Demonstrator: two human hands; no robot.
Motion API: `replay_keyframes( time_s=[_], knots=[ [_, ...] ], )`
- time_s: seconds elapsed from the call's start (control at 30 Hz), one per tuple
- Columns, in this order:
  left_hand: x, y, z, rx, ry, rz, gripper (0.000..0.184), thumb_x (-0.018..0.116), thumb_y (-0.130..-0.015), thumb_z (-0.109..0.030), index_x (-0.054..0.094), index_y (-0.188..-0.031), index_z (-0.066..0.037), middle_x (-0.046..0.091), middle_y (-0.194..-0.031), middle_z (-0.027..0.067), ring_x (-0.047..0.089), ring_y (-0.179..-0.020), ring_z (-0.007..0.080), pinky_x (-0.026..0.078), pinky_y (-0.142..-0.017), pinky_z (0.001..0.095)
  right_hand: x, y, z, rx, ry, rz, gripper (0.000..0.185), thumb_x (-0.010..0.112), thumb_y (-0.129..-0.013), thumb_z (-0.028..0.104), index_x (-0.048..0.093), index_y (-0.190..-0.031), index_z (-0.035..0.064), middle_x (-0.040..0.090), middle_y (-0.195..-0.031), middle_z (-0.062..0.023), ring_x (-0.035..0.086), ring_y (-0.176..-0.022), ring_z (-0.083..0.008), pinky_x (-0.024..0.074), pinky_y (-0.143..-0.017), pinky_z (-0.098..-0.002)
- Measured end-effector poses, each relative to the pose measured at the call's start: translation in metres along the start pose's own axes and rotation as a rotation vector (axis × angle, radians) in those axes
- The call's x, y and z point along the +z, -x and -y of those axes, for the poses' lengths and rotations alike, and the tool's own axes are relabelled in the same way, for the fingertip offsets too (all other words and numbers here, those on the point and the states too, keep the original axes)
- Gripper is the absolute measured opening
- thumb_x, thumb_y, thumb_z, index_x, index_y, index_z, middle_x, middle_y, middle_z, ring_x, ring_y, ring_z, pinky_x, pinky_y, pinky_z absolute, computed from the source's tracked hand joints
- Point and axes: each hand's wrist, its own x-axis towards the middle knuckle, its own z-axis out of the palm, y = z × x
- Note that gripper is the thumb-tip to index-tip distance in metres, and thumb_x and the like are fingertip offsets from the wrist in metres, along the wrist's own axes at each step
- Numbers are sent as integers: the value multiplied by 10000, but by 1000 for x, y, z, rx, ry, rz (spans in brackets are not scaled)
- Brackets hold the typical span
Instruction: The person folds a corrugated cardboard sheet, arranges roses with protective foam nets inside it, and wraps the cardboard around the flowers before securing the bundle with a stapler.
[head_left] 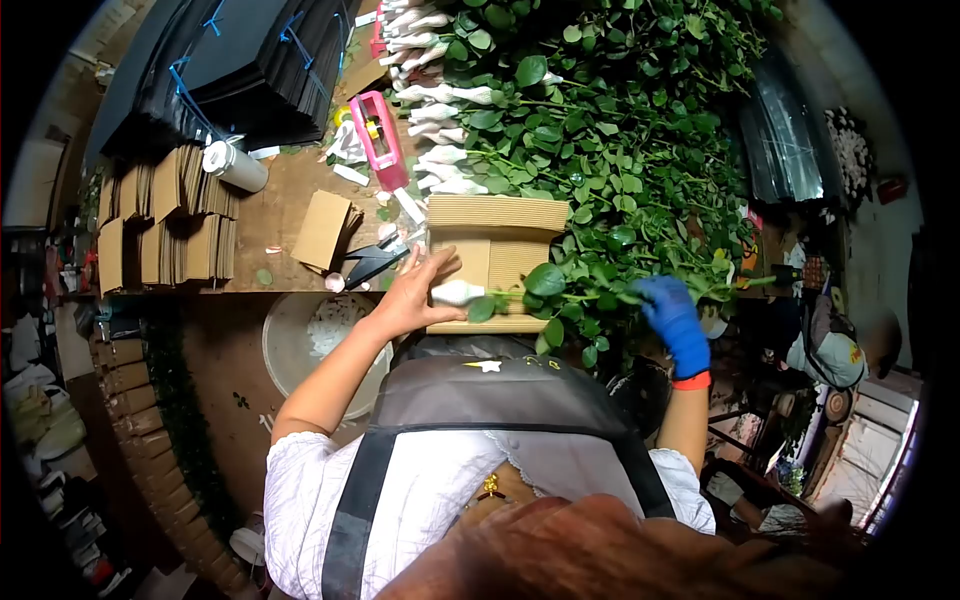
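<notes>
A rose with its bud in a white net sleeve [458, 292] lies across a corrugated cardboard sheet [500, 212] at the table's front edge. My bare left hand [412, 298] is at the sheet's left side, thumb and fingers spread on either side of the bud. Its thumb lies just below the bud. To the right, my right hand [672, 312], in a blue glove, has its fingers curled at the leafy stem of this rose. Leaves partly cover the stem, and the glove is slightly blurred.
Behind lies a large pile of netted roses [600, 130]. Left of the sheet are black scissors [372, 262], a pink tape dispenser [378, 140], folded cardboard pieces [322, 232], a white bottle [235, 166] and black sheet stacks [250, 75]. A round bin [285, 345] stands below.
</notes>
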Motion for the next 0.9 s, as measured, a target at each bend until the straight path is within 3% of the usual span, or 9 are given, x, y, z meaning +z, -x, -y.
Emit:
replay_keyframes(
  time_s=[0.13, 0.2, 0.27, 0.37, 0.43, 0.47, 0.63, 0.7, 0.9],
  knots=[
    [6, -2, 0, 78, -182, -29, 399, 794, -797, -311, 712, -1158, -163, 623, -1313, 73, 491, -1355, 309, 178, -1196, 592, 45, 9, -22, 5, 103, 195, 333, 728, -763, 110, 707, -1084, 197, 703, -1030, -77, 643, -954, -320, 515, -864, -441],
    [5, -3, -3, 78, -165, 2, 370, 787, -800, -318, 727, -1127, -156, 607, -1333, 97, 472, -1356, 339, 195, -1187, 586, 27, 2, -9, 4, 413, 97, 271, 724, -770, 201, 689, -1038, 204, 683, -924, -95, 646, -876, -325, 509, -782, -440],
    [1, -4, -4, 106, -154, 39, 350, 780, -806, -337, 740, -1098, -148, 588, -1354, 124, 449, -1363, 365, 203, -1182, 586, 13, -41, -5, 2, 273, -212, 264, 695, -799, 207, 689, -1062, 190, 686, -948, -99, 645, -898, -319, 499, -787, -450],
    [-1, -6, -8, 119, -188, 86, 376, 765, -816, -386, 742, -1088, -128, 557, -1395, 148, 414, -1383, 391, 204, -1180, 590, 32, -124, 1, -115, 104, -633, 363, 651, -817, 166, 666, -1178, 133, 693, -964, -116, 642, -908, -331, 510, -782, -467],
    [1, -7, -7, 92, -149, 83, 402, 773, -808, -388, 737, -1093, -108, 559, -1393, 150, 410, -1386, 399, 205, -1181, 590, 69, -161, -14, -77, 317, -499, 461, 634, -807, 110, 607, -1267, 106, 702, -970, -123, 668, -902, -319, 522, -773, -466],
    [0, -7, -7, 88, -124, 88, 415, 790, -788, -385, 739, -1075, -89, 559, -1395, 151, 410, -1387, 406, 212, -1181, 591, 87, -178, -25, 127, 374, -157, 434, 631, -802, 89, 638, -1232, 144, 711, -981, -102, 672, -921, -299, 530, -795, -440],
    [-2, -7, -10, 118, -193, 107, 360, 798, -784, -364, 763, -1042, -115, 550, -1421, 145, 414, -1389, 397, 226, -1174, 592, 23, -150, 0, -43, 109, -671, 387, 640, -816, 68, 694, -1180, 190, 721, -1042, -87, 662, -948, -306, 533, -848, -399],
    [-3, -6, -13, 84, -174, 118, 327, 787, -807, -352, 767, -1041, -125, 541, -1436, 147, 408, -1393, 403, 223, -1173, 594, -29, -111, 29, -72, 51, -583, 402, 641, -814, 27, 709, -1180, 178, 716, -1085, -109, 663, -981, -295, 530, -852, -396],
    [6, -5, -17, -125, 250, -85, 831, 912, -659, -285, 560, -1383, -77, 603, -1378, 143, 455, -1381, 353, 204, -1213, 516, -1, -21, 8, -97, -144, -107, 357, 677, -776, 38, 722, -1100, 181, 715, -979, -100, 678, -873, -308, 551, -788, -395]
  ],
)
